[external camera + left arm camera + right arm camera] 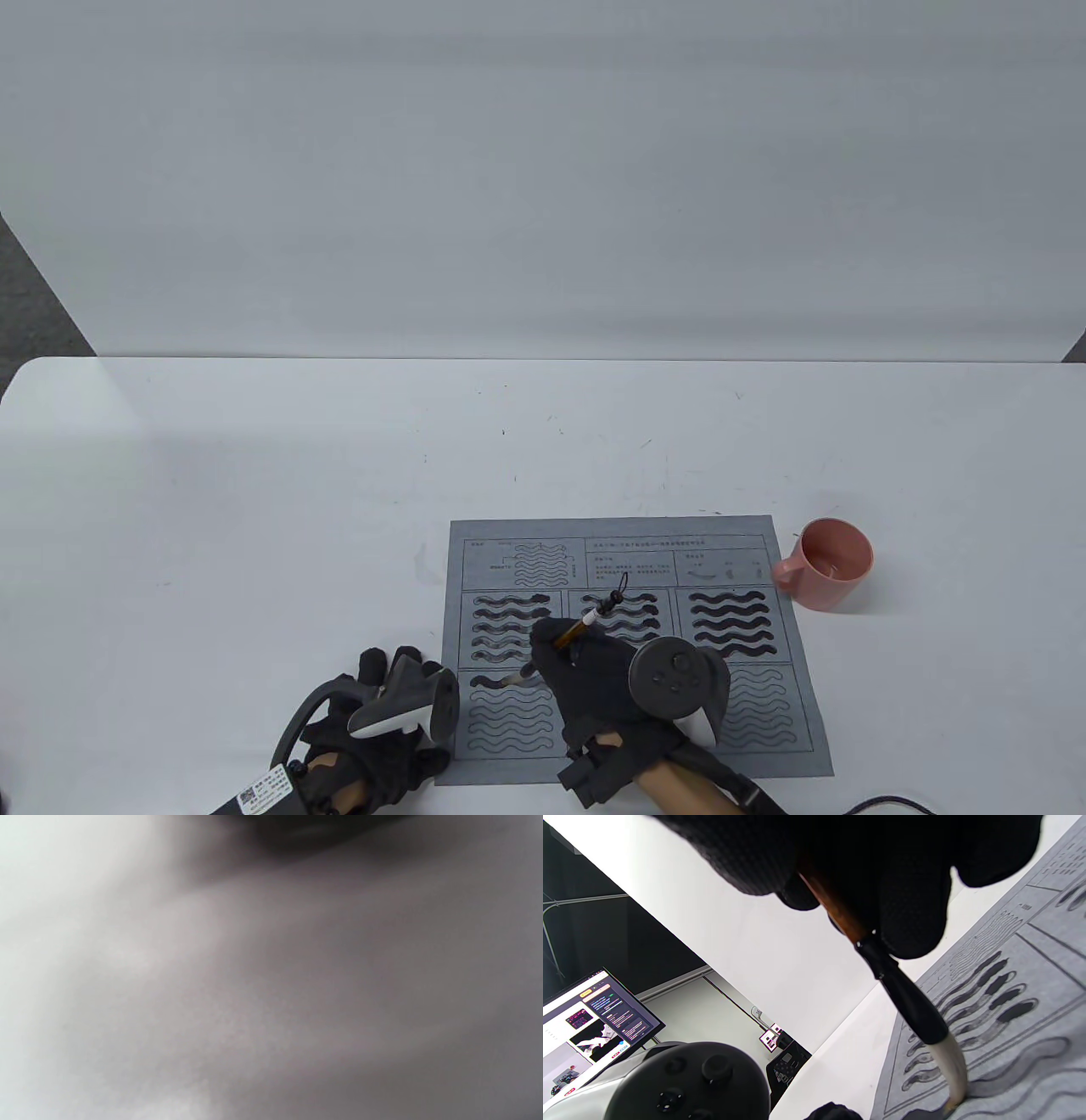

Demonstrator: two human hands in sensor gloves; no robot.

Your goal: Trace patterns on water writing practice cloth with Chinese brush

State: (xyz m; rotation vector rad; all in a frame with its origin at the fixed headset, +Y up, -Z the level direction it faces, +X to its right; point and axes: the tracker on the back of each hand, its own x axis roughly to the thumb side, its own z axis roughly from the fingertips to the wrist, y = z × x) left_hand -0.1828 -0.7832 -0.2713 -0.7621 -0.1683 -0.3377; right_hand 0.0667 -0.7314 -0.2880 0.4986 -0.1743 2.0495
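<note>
**Brush tip on the cloth's lower-left panel**

At the bottom edge of the table view, the left hand [386,722] lies on the bench [254,509] just left of the cloth [806,739], with its tracker [407,700] on top. Its fingers point up the frame; whether they are spread or pressed together cannot be told, and the left wrist view is only a grey blur.

Just right of it, the right hand [594,679] sits over the lower middle of the cloth, carrying its own tracker [676,679]. Its fingers [912,912] pinch the brush [585,626] around the brown shaft. The brush leans, its looped cord end toward the upper right and its tip toward the lower left. In the right wrist view the pale bristles [952,1069] bend and touch the cloth on a wavy outline in the lower-left panel.

The cloth lies flat in the lower centre of the frame. Its upper row of panels shows dark filled waves; the lower row is mostly outlines.

Farther up and right, a pink cup [827,564] stands on the bench just beside the cloth's upper right corner, handle toward the cloth. It seems to hold clear liquid, though that is hard to tell.
</note>
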